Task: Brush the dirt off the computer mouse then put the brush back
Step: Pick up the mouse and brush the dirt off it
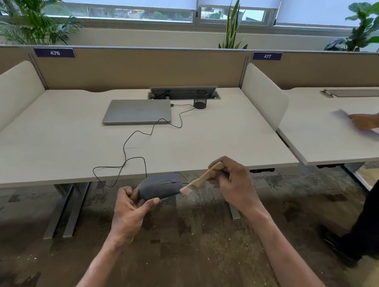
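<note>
Just off the front edge of the desk (64, 147), out over the floor, two hands work close together. The left hand (129, 210) has its fingers and thumb curled shut around the back end of the computer mouse (161, 186). The mouse is up in the air, not on the desk. Its long way points up and to the right, away from the left hand and toward the other hand. Its thin black cord (133, 146) runs back over the front edge of the desk toward the closed laptop (138, 111) near the back edge.

The right hand (232, 182) is closed around the wooden handle of the brush (203, 180). The brush slants down and to the left, so the pale bristles sit at the right front corner of the mouse and seem to touch it. The picture is a little blurry there, so I cannot be sure they touch.

I think the brushing is going on now. The bristles are at the far end of the mouse, so the next stroke would likely run along its long way.

A black cup (200, 99) stands near the back edge of the desk, well apart from both hands. It may be where the brush goes later.

At the next desk on the right, another person rests a hand on some paper.
</note>
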Demonstrator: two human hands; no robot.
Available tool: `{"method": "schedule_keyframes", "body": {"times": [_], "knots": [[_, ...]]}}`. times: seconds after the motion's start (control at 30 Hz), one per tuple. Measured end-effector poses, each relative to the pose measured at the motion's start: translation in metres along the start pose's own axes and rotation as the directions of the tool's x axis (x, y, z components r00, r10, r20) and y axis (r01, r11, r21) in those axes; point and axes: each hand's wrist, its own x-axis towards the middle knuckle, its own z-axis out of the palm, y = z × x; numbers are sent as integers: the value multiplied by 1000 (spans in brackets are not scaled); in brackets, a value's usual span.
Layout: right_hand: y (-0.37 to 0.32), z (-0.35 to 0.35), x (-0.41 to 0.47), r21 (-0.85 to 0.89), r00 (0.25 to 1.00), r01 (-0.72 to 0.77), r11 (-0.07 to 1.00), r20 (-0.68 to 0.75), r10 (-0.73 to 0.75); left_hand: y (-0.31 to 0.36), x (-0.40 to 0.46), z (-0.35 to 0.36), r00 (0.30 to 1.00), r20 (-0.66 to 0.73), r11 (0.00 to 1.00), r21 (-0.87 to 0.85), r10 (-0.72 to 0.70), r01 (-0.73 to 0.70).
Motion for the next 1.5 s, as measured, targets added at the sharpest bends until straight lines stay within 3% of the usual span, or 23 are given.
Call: {"method": "schedule_keyframes", "body": {"times": [0.1, 0.2, 0.63, 0.7, 0.73, 0.83, 1.0, 1.17, 1.27, 1.5], "knots": [[4, -1, 8, 10, 976, -103, 995, -192, 103, -3, -1, -3, 1000, 15, 997, -72, -7, 8], [10, 2, 12, 68, 947, -171, 983, -264, 183, -1, -1, -4, 1000, 17, 992, -120, -21, 23], [33, 23, 28, 176, 921, -341, 923, -133, 365, 22, -15, -14, 998, 51, 982, -186, -24, 33], [41, 27, 28, 77, 916, -372, 925, -133, 379, 29, -17, -9, 999, 44, 976, -214, -13, 23], [46, 28, 27, -53, 924, -361, 931, -155, 350, 32, -18, -6, 999, 43, 973, -231, -7, 16], [52, 23, 22, -371, 950, -257, 892, -268, 162, 37, -20, 0, 1000, 21, 970, -241, 9, -3], [17, 5, 22, -217, 934, 87, 972, -321, -155, 32, -15, 2, 999, 11, 994, -100, 44, -42], [-31, 6, 23, -111, 885, 426, 898, -158, -439, 28, -10, 12, 999, -22, 999, 16, 45, -45], [-39, 9, 19, -139, 865, 492, 860, -37, -501, 30, -6, 20, 998, -42, 995, 90, 56, -52], [-27, -11, 12, -130, 857, 506, 853, 182, -482, 33, -2, 39, 992, -100, 970, 237, 74, -49]]}}
